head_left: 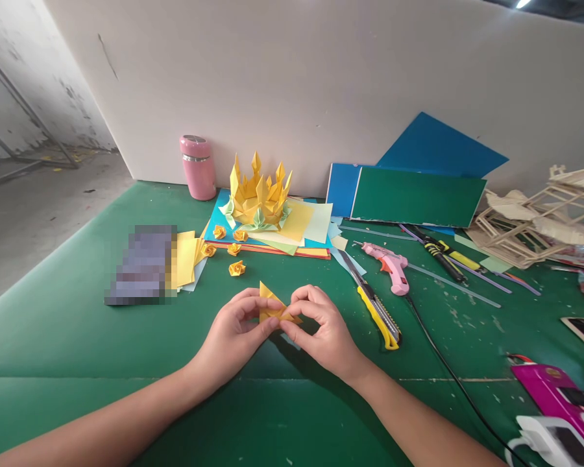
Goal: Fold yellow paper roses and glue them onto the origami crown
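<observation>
Between both hands, just above the green tabletop (175,344), is a small piece of folded yellow paper (268,296) with a pointed corner sticking up. My left hand (241,324) pinches its left side between thumb and fingers. On the right side, my right hand (321,324) pinches the paper with thumb and fingertips close to the left thumb. Fingers cover part of the folds. Beyond the hands lie several yellow paper roses (237,268). Behind them stands a yellow folded-paper crown (260,201) with pale green leaf pieces at its base.
Right of my hands lie a yellow utility knife (377,314) and a pink glue gun (392,266) with a black cord. Yellow paper sheets (185,256) lie left. A pink flask (198,170) stands at the back; a wooden stick model (530,220) and a magenta device (555,395) are right.
</observation>
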`<state>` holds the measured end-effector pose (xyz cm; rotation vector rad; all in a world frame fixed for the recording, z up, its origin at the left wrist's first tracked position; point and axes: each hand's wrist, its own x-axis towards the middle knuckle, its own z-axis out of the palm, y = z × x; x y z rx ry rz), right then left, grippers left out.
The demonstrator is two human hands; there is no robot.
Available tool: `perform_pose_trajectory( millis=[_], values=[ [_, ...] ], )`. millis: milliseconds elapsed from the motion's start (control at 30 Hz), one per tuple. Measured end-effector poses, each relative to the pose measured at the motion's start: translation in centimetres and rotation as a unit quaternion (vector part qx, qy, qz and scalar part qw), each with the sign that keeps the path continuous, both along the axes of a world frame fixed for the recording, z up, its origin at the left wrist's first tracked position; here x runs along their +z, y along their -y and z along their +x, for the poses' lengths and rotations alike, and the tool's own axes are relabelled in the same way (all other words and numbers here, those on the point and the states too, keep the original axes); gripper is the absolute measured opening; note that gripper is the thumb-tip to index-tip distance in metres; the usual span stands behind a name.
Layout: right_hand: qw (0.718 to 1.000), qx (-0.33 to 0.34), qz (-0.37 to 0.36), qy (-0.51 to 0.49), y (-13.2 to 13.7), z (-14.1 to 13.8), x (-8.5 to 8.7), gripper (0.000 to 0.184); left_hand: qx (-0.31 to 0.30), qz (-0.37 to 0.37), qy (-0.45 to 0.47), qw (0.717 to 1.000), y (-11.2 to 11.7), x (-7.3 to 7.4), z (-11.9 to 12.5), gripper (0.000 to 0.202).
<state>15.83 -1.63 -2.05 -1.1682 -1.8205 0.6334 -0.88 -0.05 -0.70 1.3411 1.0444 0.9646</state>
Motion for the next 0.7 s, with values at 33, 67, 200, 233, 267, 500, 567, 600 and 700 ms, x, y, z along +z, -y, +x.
perform_pose_trajectory(
  millis=[33, 67, 200, 233, 267, 500, 567, 600, 700],
  values=[
    [1.0, 0.001, 0.003, 0.003, 0.0, 0.0, 0.06, 0.008, 0.001, 0.001, -0.007, 1.0, -0.02, -0.01, -0.05, 0.019],
    [1.0, 0.001, 0.005, 0.006, 0.0, 0.0, 0.12, 0.008, 0.002, 0.002, -0.013, 1.0, -0.05, -0.01, -0.1, 0.019],
    [1.0, 0.005, 0.005, 0.004, 0.0, -0.01, 0.13, 0.008, 0.005, -0.008, -0.019, 1.0, -0.1, 0.04, -0.22, 0.019],
    [1.0, 0.007, 0.002, -0.002, -0.01, -0.01, 0.09, 0.008, 0.006, -0.013, -0.013, 1.0, -0.09, 0.03, -0.24, 0.019],
    [1.0, 0.009, -0.002, -0.009, -0.01, -0.01, 0.05, 0.008, 0.007, -0.019, -0.003, 1.0, -0.08, 0.01, -0.27, 0.019],
    [0.996, 0.015, -0.045, -0.075, -0.03, -0.04, 0.26, 0.013, -0.009, -0.122, 0.097, 0.988, -0.01, -0.02, -0.23, 0.024],
    [0.994, 0.013, -0.059, -0.088, -0.01, -0.11, 0.37, 0.014, -0.005, -0.145, 0.104, 0.984, -0.02, 0.13, -0.11, 0.027],
    [0.993, 0.011, -0.068, -0.09, 0.01, -0.15, 0.39, 0.015, -0.002, -0.15, 0.103, 0.983, -0.03, 0.2, -0.06, 0.028],
    [0.99, 0.003, -0.102, -0.093, 0.05, -0.22, 0.34, 0.019, -0.003, -0.141, 0.08, 0.987, -0.06, 0.29, -0.02, 0.029]
  ],
)
